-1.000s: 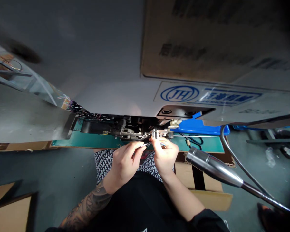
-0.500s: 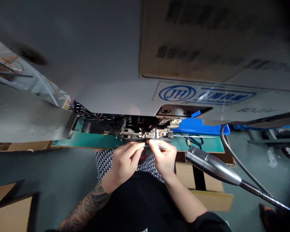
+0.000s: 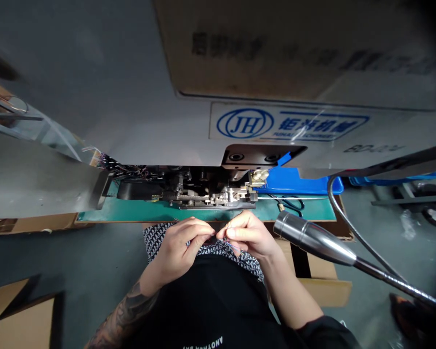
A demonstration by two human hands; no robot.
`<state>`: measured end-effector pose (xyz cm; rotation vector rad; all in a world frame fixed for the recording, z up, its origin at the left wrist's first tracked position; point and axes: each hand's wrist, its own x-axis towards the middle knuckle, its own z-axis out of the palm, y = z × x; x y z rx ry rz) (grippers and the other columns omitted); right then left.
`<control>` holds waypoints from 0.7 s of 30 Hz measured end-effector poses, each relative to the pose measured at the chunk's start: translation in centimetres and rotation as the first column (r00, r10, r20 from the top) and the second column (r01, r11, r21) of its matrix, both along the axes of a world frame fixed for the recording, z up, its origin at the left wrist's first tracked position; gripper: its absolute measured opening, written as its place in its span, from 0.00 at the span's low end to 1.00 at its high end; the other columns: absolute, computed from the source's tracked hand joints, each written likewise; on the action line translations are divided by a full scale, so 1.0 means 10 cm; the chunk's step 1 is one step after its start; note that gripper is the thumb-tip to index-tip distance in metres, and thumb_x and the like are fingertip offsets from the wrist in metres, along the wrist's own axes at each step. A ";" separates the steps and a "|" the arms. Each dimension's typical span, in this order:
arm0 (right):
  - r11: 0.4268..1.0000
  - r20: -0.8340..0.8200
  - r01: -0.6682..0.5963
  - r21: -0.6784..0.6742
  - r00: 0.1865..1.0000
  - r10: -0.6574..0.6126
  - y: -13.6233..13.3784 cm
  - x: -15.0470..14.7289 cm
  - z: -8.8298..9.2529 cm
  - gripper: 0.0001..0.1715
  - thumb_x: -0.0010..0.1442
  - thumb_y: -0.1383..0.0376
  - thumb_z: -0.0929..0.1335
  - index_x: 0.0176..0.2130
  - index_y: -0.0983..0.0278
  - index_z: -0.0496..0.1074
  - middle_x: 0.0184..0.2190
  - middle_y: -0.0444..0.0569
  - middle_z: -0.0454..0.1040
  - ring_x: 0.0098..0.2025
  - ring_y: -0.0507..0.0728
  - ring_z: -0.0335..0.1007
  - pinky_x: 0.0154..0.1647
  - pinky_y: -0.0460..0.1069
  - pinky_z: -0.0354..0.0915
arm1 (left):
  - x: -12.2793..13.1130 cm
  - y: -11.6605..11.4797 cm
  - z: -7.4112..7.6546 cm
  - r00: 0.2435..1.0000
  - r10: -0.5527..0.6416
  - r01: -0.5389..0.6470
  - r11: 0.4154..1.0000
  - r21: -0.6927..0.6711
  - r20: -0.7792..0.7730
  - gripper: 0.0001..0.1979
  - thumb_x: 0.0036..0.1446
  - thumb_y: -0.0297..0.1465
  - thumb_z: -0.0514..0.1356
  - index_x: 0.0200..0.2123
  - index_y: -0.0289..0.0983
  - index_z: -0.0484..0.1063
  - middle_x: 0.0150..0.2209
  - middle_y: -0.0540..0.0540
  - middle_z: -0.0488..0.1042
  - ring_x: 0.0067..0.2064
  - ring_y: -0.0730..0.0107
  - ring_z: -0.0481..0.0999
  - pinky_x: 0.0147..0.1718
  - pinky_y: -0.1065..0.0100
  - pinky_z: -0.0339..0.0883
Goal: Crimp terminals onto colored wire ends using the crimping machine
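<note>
Just in front of the bench edge, my left hand [image 3: 181,247] is closed in a pinch. What lies between its fingertips is too small to make out. Close beside it, my right hand [image 3: 254,236] pinches several thin coloured wires [image 3: 234,246], whose blue and reddish ends stick out below the fingers. The fingertips of both hands nearly meet above my lap. Beyond them is the metal working head [image 3: 225,196] of a terminal crimping machine, and neither hand touches it.
The machine's grey housing [image 3: 131,111] fills the upper view. A green mat [image 3: 131,211] covers the bench. A blue tray [image 3: 298,182] sits behind to the right. A metal gooseneck lamp [image 3: 316,240] reaches in from the right. Cardboard boxes [image 3: 23,320] lie on the floor.
Both hands have drawn back from the machine toward my body. My right hand has turned, and the wires now point down and toward me. The camera view has shifted slightly.
</note>
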<state>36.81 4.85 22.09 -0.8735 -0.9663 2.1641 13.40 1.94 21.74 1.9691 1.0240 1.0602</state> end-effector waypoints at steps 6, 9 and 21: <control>0.958 0.198 0.112 0.263 0.966 -0.167 -0.13 0.01 -0.01 0.12 0.63 0.56 0.81 0.36 0.63 0.88 0.29 0.52 0.85 0.23 0.52 0.72 0.23 0.47 0.68 | -0.05 -0.04 0.02 0.994 -0.011 -0.004 0.989 -0.147 -0.105 0.07 0.75 0.25 0.61 0.47 0.40 0.79 0.40 0.49 0.85 0.40 0.71 0.83 0.42 0.69 0.75; 0.873 0.258 0.171 0.457 0.914 -0.314 -0.19 -0.03 0.05 0.09 0.66 0.58 0.79 0.34 0.59 0.87 0.35 0.51 0.88 0.32 0.56 0.81 0.35 0.50 0.78 | -0.04 -0.07 0.05 0.985 -0.056 0.012 0.966 -0.258 -0.165 0.06 0.75 0.28 0.61 0.46 0.40 0.79 0.38 0.51 0.84 0.35 0.72 0.80 0.39 0.68 0.72; 0.779 0.298 0.241 0.579 0.827 -0.477 -0.18 -0.06 0.20 0.06 0.64 0.63 0.78 0.35 0.59 0.87 0.31 0.49 0.87 0.27 0.56 0.80 0.28 0.51 0.81 | 0.11 -0.15 0.03 0.983 -0.095 0.042 0.947 -0.318 -0.155 0.09 0.71 0.34 0.65 0.37 0.38 0.78 0.23 0.56 0.69 0.22 0.75 0.66 0.28 0.67 0.62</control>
